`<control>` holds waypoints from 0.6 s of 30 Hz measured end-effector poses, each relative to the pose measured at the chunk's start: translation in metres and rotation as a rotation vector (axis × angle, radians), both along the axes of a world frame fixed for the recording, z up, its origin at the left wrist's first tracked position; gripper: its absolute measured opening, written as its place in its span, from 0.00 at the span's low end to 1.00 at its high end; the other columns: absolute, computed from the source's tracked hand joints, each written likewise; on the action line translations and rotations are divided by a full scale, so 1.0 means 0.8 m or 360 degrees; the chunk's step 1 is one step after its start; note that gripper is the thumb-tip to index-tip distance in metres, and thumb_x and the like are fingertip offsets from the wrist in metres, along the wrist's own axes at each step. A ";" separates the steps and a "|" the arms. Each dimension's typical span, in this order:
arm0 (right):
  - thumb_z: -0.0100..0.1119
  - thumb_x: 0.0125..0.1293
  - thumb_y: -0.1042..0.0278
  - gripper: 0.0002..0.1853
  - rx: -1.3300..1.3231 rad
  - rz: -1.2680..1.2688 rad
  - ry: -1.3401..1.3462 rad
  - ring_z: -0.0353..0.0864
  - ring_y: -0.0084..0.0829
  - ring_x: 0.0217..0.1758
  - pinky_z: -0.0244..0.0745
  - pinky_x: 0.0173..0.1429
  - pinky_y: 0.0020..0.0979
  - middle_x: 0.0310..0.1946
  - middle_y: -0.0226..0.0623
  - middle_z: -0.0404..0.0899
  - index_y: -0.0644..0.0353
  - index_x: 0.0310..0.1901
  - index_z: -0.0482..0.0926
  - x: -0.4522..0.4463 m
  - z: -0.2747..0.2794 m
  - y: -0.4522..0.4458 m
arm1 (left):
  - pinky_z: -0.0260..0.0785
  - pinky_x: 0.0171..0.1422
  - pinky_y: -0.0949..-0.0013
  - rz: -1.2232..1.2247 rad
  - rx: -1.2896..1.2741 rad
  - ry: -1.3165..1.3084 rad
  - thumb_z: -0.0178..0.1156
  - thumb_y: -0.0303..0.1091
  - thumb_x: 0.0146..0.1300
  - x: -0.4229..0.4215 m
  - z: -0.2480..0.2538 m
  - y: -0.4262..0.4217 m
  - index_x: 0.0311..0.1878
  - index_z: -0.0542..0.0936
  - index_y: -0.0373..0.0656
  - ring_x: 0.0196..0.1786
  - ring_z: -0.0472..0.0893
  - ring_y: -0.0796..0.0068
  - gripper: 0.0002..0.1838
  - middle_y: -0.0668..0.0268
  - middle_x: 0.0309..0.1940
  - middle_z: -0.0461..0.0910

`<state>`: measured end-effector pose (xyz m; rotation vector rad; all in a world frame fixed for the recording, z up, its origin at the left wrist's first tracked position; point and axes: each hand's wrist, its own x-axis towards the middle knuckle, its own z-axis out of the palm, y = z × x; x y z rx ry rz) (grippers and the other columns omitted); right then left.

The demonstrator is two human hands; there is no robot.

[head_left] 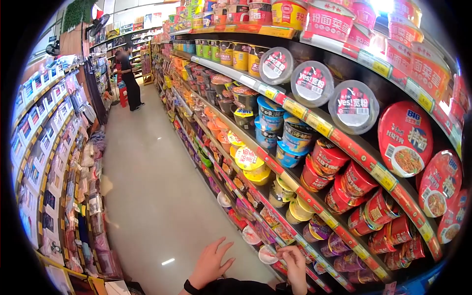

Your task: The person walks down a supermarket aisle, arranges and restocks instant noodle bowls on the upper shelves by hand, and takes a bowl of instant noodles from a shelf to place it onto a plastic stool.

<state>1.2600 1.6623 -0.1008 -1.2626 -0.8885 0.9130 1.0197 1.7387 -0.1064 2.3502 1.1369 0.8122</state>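
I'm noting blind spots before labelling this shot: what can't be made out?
- Head view: figures on the shelf price tags, too small.
- Head view: whether the right hand touches the pale round lid; fingers overlap it.
- Head view: what the distant person handles; too small.
- Head view: the upper shelf's right end, cut off by the dark rim.

There are three clear-lidded bowls [312, 83] in a row along a shelf's front edge, three red bowls with BIG on the lids [405, 139] towards its right end, and three yellow cups [241, 55]. Two fans [99, 23], one red stool [123, 94], one left hand [212, 263] and one right hand [294, 265] show; the stacked tubs [327, 157] overlap too much to count.
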 end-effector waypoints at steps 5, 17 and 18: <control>0.49 0.68 0.76 0.07 -0.0062 0.0076 -0.0067 0.78 0.25 0.42 0.72 0.50 0.26 0.37 0.38 0.79 0.68 0.44 0.75 -0.027 -0.002 0.041 | 0.67 0.60 0.56 0.0065 -0.0049 -0.0001 0.64 0.38 0.57 -0.035 -0.004 0.029 0.60 0.72 0.46 0.57 0.73 0.51 0.26 0.52 0.59 0.70; 0.48 0.69 0.70 0.10 -0.0129 0.0172 -0.0083 0.77 0.27 0.40 0.72 0.48 0.28 0.36 0.39 0.78 0.68 0.45 0.74 -0.072 -0.005 0.100 | 0.67 0.60 0.56 0.0141 -0.0026 0.0080 0.64 0.40 0.58 -0.084 -0.025 0.084 0.58 0.75 0.45 0.56 0.74 0.52 0.24 0.51 0.59 0.70; 0.46 0.70 0.63 0.14 -0.0117 0.0164 -0.0220 0.76 0.27 0.40 0.71 0.47 0.28 0.35 0.39 0.77 0.67 0.44 0.75 -0.073 0.001 0.099 | 0.66 0.60 0.56 0.0142 -0.0023 0.0078 0.64 0.40 0.58 -0.083 -0.029 0.087 0.58 0.75 0.45 0.56 0.74 0.52 0.24 0.52 0.59 0.71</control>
